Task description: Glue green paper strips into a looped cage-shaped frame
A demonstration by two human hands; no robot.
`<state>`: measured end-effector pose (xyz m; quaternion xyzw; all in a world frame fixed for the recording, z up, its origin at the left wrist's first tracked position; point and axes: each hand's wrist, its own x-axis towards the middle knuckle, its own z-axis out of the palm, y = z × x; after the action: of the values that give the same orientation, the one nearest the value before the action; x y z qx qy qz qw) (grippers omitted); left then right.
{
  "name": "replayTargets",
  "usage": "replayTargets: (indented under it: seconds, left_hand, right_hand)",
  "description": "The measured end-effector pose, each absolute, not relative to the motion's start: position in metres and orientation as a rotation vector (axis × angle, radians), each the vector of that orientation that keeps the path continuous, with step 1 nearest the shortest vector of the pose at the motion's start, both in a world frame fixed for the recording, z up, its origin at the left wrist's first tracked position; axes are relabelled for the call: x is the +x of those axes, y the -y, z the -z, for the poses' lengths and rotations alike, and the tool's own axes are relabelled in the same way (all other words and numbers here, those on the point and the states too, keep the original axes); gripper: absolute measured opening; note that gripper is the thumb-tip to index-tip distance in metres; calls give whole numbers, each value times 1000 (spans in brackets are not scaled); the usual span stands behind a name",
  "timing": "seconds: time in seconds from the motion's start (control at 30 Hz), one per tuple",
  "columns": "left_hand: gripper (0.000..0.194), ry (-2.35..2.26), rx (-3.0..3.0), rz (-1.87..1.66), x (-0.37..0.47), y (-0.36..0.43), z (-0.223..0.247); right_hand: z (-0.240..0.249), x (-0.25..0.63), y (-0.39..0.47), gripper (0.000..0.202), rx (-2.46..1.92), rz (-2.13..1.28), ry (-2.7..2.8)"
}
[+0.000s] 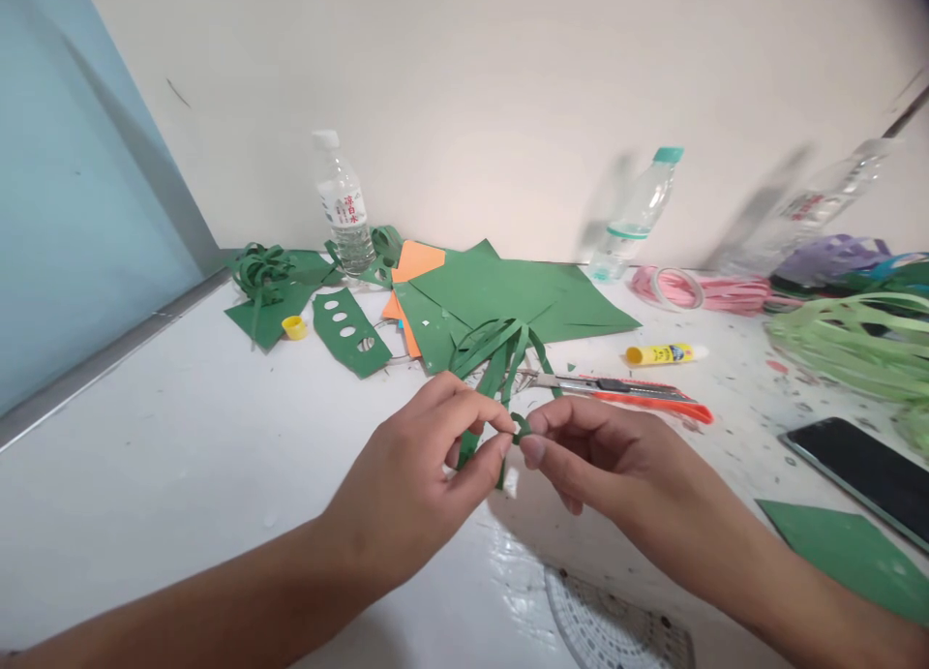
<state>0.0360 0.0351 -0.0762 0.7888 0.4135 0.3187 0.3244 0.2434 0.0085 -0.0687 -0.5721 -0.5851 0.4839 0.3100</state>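
Observation:
Between the fingertips of both hands is a small curled green paper strip (520, 427). My left hand (435, 446) pinches it from the left, thumb and index finger closed. From the other side, my right hand (591, 446) pinches it with thumb and index finger. Several looped green paper strips (500, 349) hang just behind the fingers, and I cannot tell whether they join the curled one. Beyond the right hand lie a utility knife (639, 388) and orange-handled scissors (682, 410), partly overlapping. Green paper sheets (508, 291) are spread behind.
Bottles (344, 209) stand along the wall. A glue stick (664, 354) lies behind the knife, its yellow cap (294, 327) far left. On the right are a phone (863, 471), light green strips (849, 345) and a green paper piece (849, 553). A protractor (616, 621) lies in front.

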Motion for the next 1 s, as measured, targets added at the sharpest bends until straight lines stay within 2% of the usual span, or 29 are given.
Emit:
replayTargets:
  seconds: [0.23, 0.63, 1.0]
  left_hand:
    - [10, -1092, 2076, -770, 36, -36, 78]
    - [14, -1045, 2240, -818, 36, -34, 76]
    - [16, -1024, 2121, -860, 39, -32, 76]
  right_hand:
    - [62, 237, -12, 32, -1518, -1148, 1582]
    - [66, 238, -2, 18, -1598, -1036, 1738]
    - [69, 241, -3, 20, -1564, -1224, 1687]
